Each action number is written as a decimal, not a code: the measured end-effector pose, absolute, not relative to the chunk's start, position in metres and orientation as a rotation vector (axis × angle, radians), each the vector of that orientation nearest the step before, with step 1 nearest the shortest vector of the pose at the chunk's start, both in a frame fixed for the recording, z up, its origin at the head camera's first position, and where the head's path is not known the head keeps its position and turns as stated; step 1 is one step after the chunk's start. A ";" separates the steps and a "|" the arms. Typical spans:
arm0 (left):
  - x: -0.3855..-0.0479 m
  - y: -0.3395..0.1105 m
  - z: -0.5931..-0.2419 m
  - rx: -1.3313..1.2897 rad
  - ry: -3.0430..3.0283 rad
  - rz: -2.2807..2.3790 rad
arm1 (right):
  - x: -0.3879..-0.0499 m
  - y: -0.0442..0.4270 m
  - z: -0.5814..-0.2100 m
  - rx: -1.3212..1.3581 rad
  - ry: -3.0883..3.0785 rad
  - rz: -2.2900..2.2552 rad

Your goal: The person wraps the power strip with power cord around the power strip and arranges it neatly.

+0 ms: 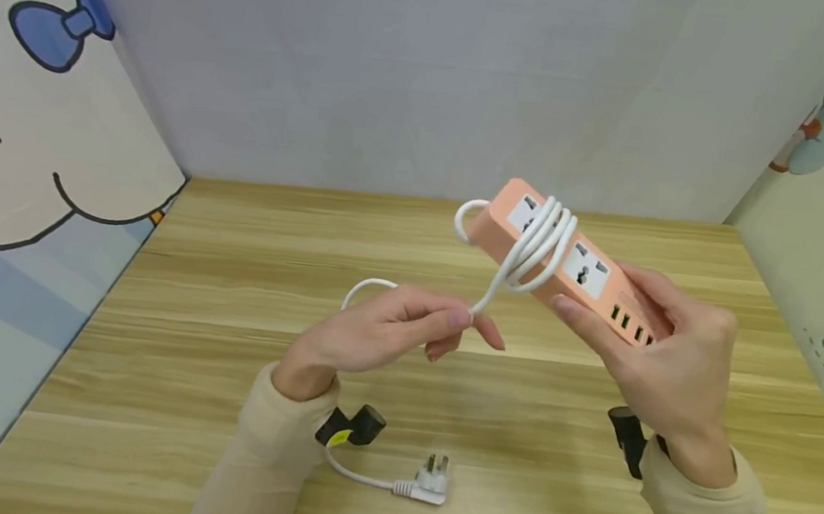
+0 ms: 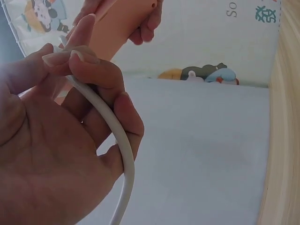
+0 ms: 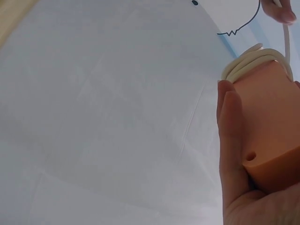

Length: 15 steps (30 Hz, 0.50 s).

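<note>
An orange power strip [image 1: 491, 228] with white sockets and several USB ports is held in the air, tilted, by my right hand [image 1: 680, 361], which grips its lower right end. White cable [image 1: 533, 249] is wound in several turns around its upper part. My left hand [image 1: 382, 329] pinches the cable between thumb and fingers just left of the strip. In the left wrist view the cable [image 2: 123, 140] runs across the fingers of the left hand [image 2: 61, 122]. The right wrist view shows the strip's underside [image 3: 267, 112] in the right hand [image 3: 234, 154]. The white plug [image 1: 426, 485] lies on the table.
A wooden table [image 1: 249, 231] spans the view below a pale back wall [image 1: 431, 75]. Cartoon-printed panels stand at the left [image 1: 54, 144] and right [image 1: 821, 241]. A black wrist device [image 1: 352, 427] is at the left sleeve, another [image 1: 627, 439] at the right.
</note>
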<state>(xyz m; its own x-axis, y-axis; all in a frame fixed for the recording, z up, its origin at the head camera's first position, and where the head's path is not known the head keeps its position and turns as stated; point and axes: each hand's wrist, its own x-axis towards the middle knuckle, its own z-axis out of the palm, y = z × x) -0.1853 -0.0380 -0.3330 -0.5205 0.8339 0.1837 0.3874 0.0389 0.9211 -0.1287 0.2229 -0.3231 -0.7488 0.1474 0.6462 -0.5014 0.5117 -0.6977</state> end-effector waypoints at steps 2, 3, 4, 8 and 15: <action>-0.187 -0.038 -0.334 1.243 1.916 1.458 | -0.128 0.223 -0.323 0.289 -2.089 1.265; -0.187 -0.039 -0.334 1.244 1.913 1.450 | -0.128 0.224 -0.323 0.291 -2.091 1.263; -0.188 -0.039 -0.334 1.243 1.911 1.442 | -0.128 0.224 -0.323 0.294 -2.095 1.261; -0.192 -0.040 -0.338 1.209 1.927 1.405 | -0.128 0.225 -0.323 0.302 -2.105 1.268; -0.200 -0.043 -0.345 1.123 1.914 1.377 | -0.125 0.226 -0.321 0.313 -2.101 1.311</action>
<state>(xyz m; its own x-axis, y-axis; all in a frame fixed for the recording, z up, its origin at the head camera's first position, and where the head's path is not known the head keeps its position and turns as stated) -0.1995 -0.0429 -0.3455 -0.5181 0.8537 0.0520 0.3206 0.1375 0.9372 -0.1255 0.2255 -0.3213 -0.7704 0.1260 0.6250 -0.5062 0.4750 -0.7198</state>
